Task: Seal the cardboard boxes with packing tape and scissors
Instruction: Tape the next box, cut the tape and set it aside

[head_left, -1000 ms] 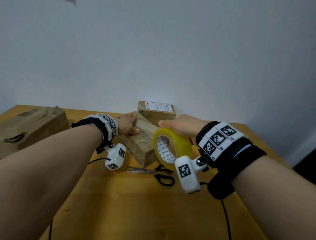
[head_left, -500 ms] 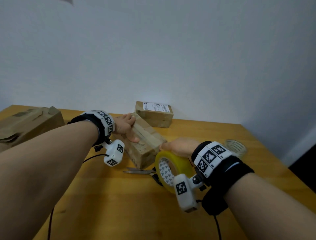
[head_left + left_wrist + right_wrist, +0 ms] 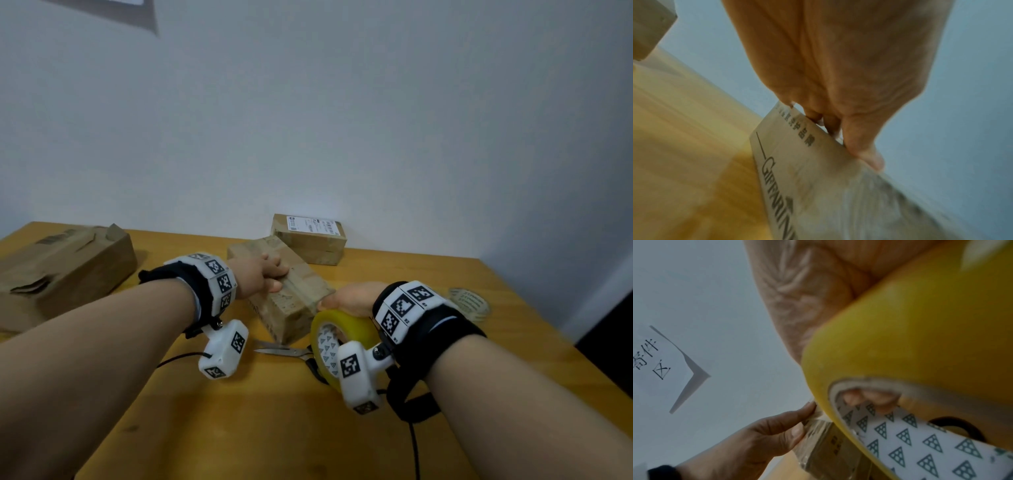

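Note:
A small cardboard box (image 3: pixel 291 301) lies at an angle in the middle of the wooden table (image 3: pixel 239 428). My left hand (image 3: pixel 272 279) grips its far part, fingers curled over the top and thumb on the side. The left wrist view shows those fingers (image 3: pixel 818 116) hooked over the printed box (image 3: pixel 807 186). My right hand (image 3: pixel 342 299) holds a yellow packing tape roll (image 3: pixel 346 329) at the box's near end, with fingers (image 3: pixel 869 395) inside the roll's core (image 3: pixel 920 459). Scissors (image 3: pixel 287 351) lie on the table just in front of the box, their handles hidden behind the roll.
A labelled box (image 3: pixel 310 236) stands by the wall behind. A large crumpled box (image 3: pixel 65 270) lies at the left. Another tape roll (image 3: pixel 469 303) sits at the right near the table edge. Cables trail toward me from both wrists.
My right hand has drawn the tape roll from the box's far part toward me to its near end. The left hand has stayed on the box.

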Tool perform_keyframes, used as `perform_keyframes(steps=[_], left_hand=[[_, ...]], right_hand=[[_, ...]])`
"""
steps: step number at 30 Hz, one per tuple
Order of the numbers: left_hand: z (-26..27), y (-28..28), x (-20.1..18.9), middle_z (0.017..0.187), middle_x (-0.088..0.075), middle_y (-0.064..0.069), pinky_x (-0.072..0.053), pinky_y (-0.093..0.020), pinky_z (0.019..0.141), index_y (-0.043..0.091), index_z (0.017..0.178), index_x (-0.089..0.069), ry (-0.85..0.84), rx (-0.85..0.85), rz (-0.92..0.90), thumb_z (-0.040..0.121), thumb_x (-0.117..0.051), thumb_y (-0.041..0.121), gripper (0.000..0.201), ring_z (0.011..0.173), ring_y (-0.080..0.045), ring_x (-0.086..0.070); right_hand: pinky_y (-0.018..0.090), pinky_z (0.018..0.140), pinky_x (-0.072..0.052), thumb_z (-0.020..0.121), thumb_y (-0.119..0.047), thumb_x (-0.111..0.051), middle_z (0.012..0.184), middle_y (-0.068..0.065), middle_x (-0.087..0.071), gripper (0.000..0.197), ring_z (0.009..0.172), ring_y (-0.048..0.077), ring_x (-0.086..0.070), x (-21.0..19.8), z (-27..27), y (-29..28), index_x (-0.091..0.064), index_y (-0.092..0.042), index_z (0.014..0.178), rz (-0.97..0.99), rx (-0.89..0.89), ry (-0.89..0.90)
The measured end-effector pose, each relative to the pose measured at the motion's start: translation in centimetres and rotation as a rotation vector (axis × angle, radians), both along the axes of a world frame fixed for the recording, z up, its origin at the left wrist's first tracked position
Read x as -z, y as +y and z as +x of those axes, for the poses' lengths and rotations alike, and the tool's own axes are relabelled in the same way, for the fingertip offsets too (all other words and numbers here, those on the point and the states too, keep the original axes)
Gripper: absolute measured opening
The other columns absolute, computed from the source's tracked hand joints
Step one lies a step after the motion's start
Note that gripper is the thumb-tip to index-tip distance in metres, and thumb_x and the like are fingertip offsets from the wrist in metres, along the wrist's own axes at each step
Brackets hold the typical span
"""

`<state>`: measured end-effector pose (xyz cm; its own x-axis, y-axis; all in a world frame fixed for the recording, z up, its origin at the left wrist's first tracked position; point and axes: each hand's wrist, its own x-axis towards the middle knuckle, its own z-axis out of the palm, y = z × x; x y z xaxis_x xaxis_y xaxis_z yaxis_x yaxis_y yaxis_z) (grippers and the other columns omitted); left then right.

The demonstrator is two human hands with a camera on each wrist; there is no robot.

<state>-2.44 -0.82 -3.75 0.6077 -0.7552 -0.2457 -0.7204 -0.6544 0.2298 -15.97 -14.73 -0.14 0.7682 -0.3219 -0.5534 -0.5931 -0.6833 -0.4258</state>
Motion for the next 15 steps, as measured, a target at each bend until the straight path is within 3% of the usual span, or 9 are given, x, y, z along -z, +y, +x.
perform_keyframes(steps=[3,5,8,11,13,15], left_hand=[[-1.0,-0.2,0.2,0.154,-0.033,0.002,-0.025,-0.033,0.113,0.028,0.144,-0.041,-0.086,0.027,-0.047,0.103,-0.036,0.020,0.042,0.143,-0.020,-0.027],[-1.6,-0.3,0.1,0.144,-0.047,0.000,-0.033,-0.032,0.109,0.029,0.135,-0.052,-0.114,0.011,-0.076,0.100,-0.040,0.018,0.039,0.137,-0.023,-0.038],[-3.7,-0.7,-0.6,0.155,-0.029,-0.001,-0.021,-0.039,0.115,0.025,0.145,-0.039,-0.097,0.052,-0.030,0.100,-0.043,0.030,0.045,0.145,-0.021,-0.020],[-6.0,-0.9,-0.3,0.161,-0.005,-0.001,-0.004,-0.041,0.119,0.018,0.154,-0.011,-0.067,0.095,0.023,0.091,-0.053,0.051,0.082,0.148,-0.020,-0.003],[-6.1,-1.1,0.5,0.162,0.001,-0.003,-0.001,-0.040,0.119,0.016,0.154,-0.002,-0.131,0.114,0.084,0.091,-0.055,0.049,0.089,0.148,-0.019,0.000],[-5.5,-1.3,0.8,0.162,0.003,-0.005,-0.003,-0.041,0.120,0.015,0.154,0.002,-0.164,0.082,0.118,0.094,-0.051,0.042,0.084,0.148,-0.020,0.000]], right_hand=[[0.031,0.105,-0.037,0.104,-0.024,-0.044,0.148,0.014,-0.046,0.043,0.136,0.029,-0.043,0.2,-0.2,0.3,-0.045,-0.005,0.143,-0.081,-0.026,-0.014],[0.032,0.105,-0.036,0.105,-0.024,-0.040,0.147,0.014,-0.047,0.042,0.135,0.029,-0.044,0.3,-0.3,0.7,-0.046,-0.005,0.142,-0.128,-0.024,0.002],[0.034,0.103,-0.037,0.108,-0.024,-0.033,0.144,0.016,-0.049,0.042,0.128,0.032,-0.048,0.1,-0.4,1.1,-0.047,-0.004,0.142,-0.161,-0.012,-0.030],[0.033,0.097,-0.038,0.107,-0.026,-0.034,0.142,0.016,-0.051,0.042,0.113,0.026,-0.051,0.2,-0.4,1.1,-0.048,-0.004,0.140,-0.179,-0.060,-0.016],[0.031,0.097,-0.037,0.107,-0.027,-0.034,0.142,0.017,-0.050,0.043,0.119,0.028,-0.051,0.2,-0.3,1.1,-0.047,-0.002,0.139,-0.173,-0.048,-0.010],[0.033,0.104,-0.037,0.107,-0.031,-0.035,0.143,0.019,-0.049,0.045,0.129,0.032,-0.048,0.0,-0.5,1.3,-0.044,-0.002,0.140,-0.162,-0.033,-0.034]])
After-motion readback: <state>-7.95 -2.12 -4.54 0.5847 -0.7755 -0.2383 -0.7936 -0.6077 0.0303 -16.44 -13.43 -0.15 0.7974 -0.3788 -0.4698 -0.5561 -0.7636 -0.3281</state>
